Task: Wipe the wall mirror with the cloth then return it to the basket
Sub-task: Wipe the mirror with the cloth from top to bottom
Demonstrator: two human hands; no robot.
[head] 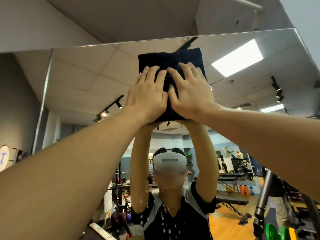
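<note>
cloth: dark navy, folded to a rough rectangle, flat against the glass high up near the mirror's top edge. long axis runs up-down, tilted a little; upper edge toward the ceiling, lower edge hidden under the heels of both hands. top right corner sits higher than the top left.
left hand: palm flat on the cloth's left half, fingers straight and spread, pointing up. pressing, not gripping; nothing curled round the fabric.
right hand: palm flat on the cloth's right half, fingers straight and splayed, pointing up and slightly left. thumb lies along the middle of the cloth next to the left hand. also pressing only.
hands together: side by side, thumbs touching or nearly so at the cloth's centre line; cannot tell which.
arms: both bare forearms reach up and inward from the bottom corners of the view, meeting at the cloth.
mirror: big wall mirror, top edge slanting across the upper part of the view, left edge visible as a vertical seam. wet drops or streaks low on the glass, near the reflected chest.
reflection: person with arms raised, white headset on, dark shirt with grey sleeves. behind them a gym floor with benches, racks, treadmill and orange rollers.
ceiling: tile ceiling with a bright light panel and black track lights, all seen in the glass.
basket: not in view.
</note>
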